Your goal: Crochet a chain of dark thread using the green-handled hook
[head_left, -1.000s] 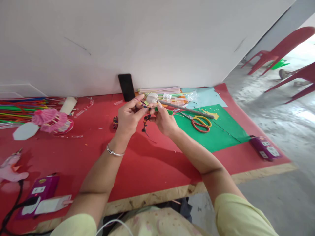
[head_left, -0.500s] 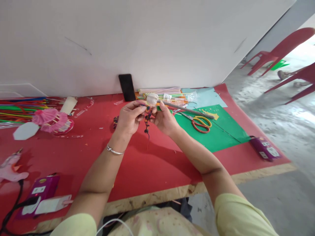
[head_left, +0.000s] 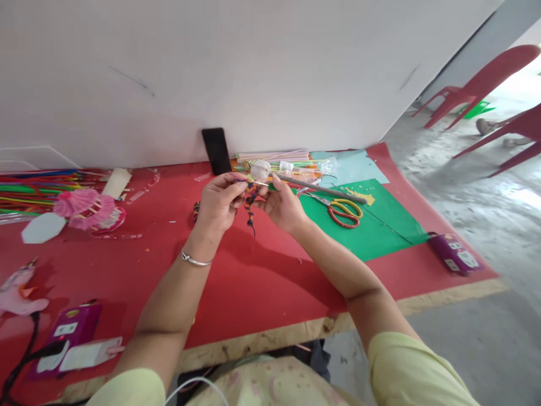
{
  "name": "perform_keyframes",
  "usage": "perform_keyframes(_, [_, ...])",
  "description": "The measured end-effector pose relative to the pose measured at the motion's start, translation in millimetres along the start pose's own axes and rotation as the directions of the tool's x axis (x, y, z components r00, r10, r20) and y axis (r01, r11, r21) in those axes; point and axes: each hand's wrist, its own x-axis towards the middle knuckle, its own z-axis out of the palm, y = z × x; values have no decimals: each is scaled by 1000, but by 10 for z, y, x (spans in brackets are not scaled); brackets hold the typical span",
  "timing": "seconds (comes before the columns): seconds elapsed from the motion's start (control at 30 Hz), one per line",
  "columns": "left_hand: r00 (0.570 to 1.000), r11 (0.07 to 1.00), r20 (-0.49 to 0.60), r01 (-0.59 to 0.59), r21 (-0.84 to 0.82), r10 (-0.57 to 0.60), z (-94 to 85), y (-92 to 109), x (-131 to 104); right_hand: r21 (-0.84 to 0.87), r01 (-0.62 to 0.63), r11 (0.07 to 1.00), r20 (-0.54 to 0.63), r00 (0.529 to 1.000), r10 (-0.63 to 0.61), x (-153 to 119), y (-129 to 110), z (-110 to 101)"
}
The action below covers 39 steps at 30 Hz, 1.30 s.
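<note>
My left hand [head_left: 220,203] pinches the top of a small crocheted strip [head_left: 250,208] of dark purple and orange yarn, which dangles below with a loose tail. From the right, my right hand [head_left: 284,204] grips a crochet hook [head_left: 271,186] with a green handle. Its thin metal shaft points left to the top of the strip, at my left fingertips. How the yarn sits on the tip is too small to tell. A ball of similar yarn [head_left: 196,211] shows partly behind my left hand.
Beyond my hands lie a white-headed stick [head_left: 260,169], scissors [head_left: 344,213] on a green sheet [head_left: 380,242] and bundled pipe cleaners. A phone [head_left: 216,151] leans on the wall. Pink pleated pieces [head_left: 87,210], a glue gun [head_left: 19,293] and a purple power strip [head_left: 80,324] are left.
The crochet hook's metal shaft now shows more between my hands, and the dangling strip has swung slightly left. Both hands keep their hold in nearly the same place.
</note>
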Motion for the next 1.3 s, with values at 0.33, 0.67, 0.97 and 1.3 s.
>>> perform_keyframes(0.33, [1000, 1000, 6, -30, 2, 30, -9, -19, 4, 17, 20, 1000, -4, 1000, -20, 26, 23, -23])
perform_keyframes(0.67, [996, 995, 0, -94, 33, 94, -9, -53, 5, 8, 32, 999, -24, 999, -32, 23, 22, -17])
perform_keyframes(0.97, [996, 995, -17, -91, 45, 92, -18, -82, 17, -7, 41, 999, -8, 999, -41, 23, 24, -13])
perform_keyframes(1.3, [1000, 999, -3, -24, 26, 24, -1, -98, -4, -66, 74, 995, 39, 997, -72, 9, 72, -25])
